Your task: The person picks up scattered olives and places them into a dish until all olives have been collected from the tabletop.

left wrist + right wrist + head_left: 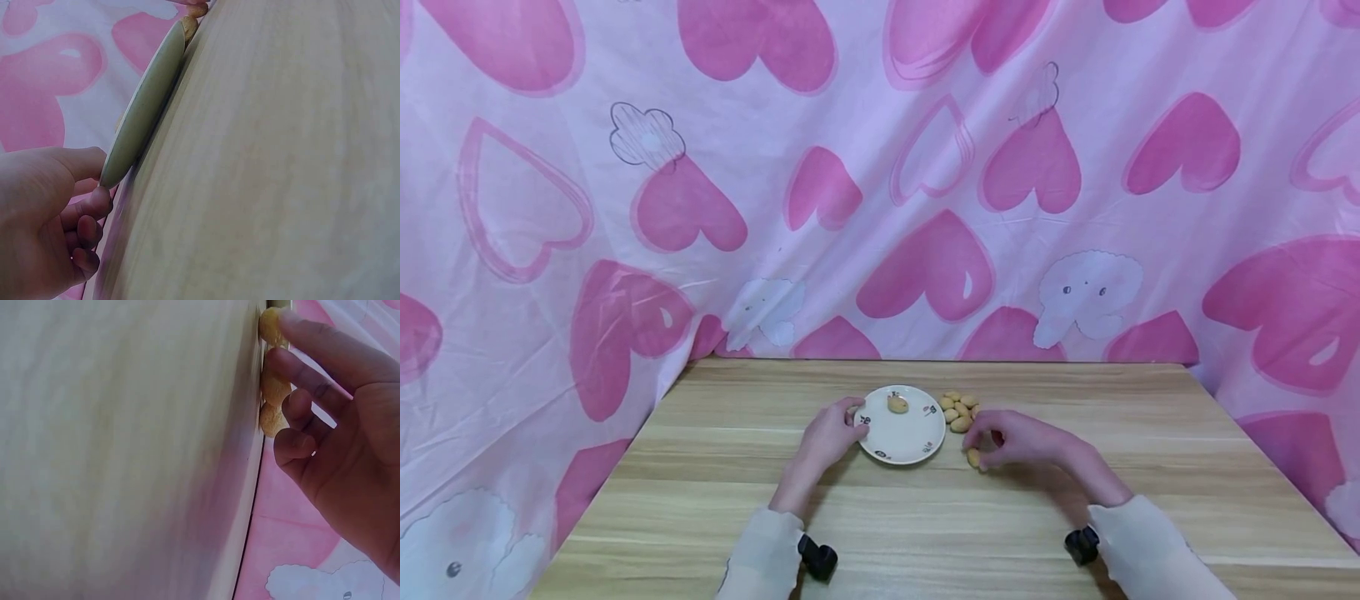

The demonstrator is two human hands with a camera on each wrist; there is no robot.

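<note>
A round white plate (901, 437) with small printed motifs sits on the table, and one peanut in its shell (897, 404) lies on its far part. My left hand (831, 435) pinches the plate's left rim between thumb and fingers; the left wrist view shows the plate (145, 106) edge-on. To the right of the plate lies a pile of several unshelled peanuts (959, 410). Just in front of that pile, my right hand (1017, 437) holds a single peanut (973, 457) at its thumb and fingertips. The right wrist view shows this peanut (271, 326) low over the wood.
The light wood-grain table (880, 525) runs back to a pink curtain (880, 250) printed with hearts. Black wrist cameras, one on the left sleeve (817, 558) and one on the right (1082, 546), stick out above the table.
</note>
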